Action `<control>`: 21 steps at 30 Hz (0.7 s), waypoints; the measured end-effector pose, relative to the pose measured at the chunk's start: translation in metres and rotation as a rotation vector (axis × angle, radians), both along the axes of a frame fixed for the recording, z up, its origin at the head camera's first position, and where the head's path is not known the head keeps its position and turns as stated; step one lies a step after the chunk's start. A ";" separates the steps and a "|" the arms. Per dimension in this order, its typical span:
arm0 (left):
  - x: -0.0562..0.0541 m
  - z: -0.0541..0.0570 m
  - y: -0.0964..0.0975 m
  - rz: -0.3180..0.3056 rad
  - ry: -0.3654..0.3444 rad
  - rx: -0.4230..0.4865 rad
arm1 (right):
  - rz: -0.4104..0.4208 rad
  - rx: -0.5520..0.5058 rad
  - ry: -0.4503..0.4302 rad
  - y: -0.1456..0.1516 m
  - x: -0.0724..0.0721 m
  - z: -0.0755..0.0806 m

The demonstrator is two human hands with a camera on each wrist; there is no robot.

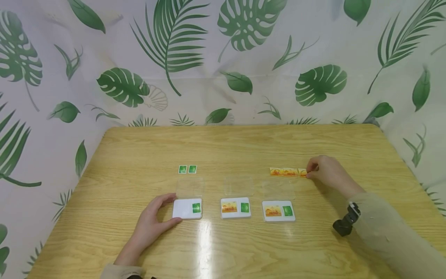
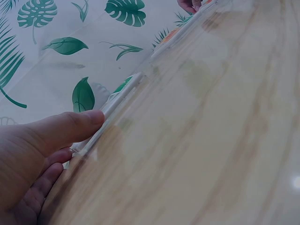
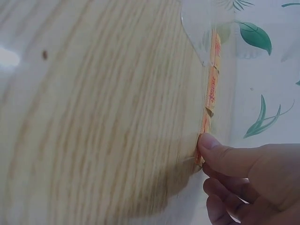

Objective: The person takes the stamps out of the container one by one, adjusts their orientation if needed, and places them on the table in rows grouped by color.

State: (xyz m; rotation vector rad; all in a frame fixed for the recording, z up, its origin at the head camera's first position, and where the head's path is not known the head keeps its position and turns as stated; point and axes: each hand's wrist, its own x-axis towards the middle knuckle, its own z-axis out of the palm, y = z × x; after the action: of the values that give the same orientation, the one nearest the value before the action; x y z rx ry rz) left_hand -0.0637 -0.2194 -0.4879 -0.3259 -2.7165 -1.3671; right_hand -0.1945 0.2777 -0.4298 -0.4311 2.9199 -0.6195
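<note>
My left hand holds a white rectangular card by its left end, thumb at the near edge and forefinger at the far corner. A green stamp-like sticker sits on that card's right part. At the back right, my right hand pinches the right end of a row of orange stamp-like stickers between thumb and forefinger. In the right wrist view, the thumb presses on the end of the orange row.
Two more white cards, each with an orange and a green sticker, lie to the right. Clear plastic lids lie behind the cards. Two loose green stickers rest farther back. Leaf-print cloth hangs behind the wooden table.
</note>
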 end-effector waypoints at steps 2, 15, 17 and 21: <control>0.000 0.000 0.000 0.000 -0.001 -0.001 | 0.002 0.001 -0.022 0.000 0.000 0.001; 0.000 0.002 0.001 0.004 -0.005 -0.014 | -0.008 0.001 -0.069 0.000 -0.001 0.005; 0.000 0.002 0.001 0.003 -0.004 -0.015 | -0.015 -0.003 -0.073 0.000 0.000 0.006; 0.000 0.002 0.000 -0.002 0.009 -0.022 | -0.025 -0.002 -0.076 -0.001 0.000 0.009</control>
State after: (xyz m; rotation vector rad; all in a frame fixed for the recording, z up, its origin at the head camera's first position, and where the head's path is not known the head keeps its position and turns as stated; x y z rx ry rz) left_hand -0.0637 -0.2190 -0.4856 -0.3348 -2.7264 -1.3344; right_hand -0.1949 0.2768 -0.4212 -0.3638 2.8575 -0.6280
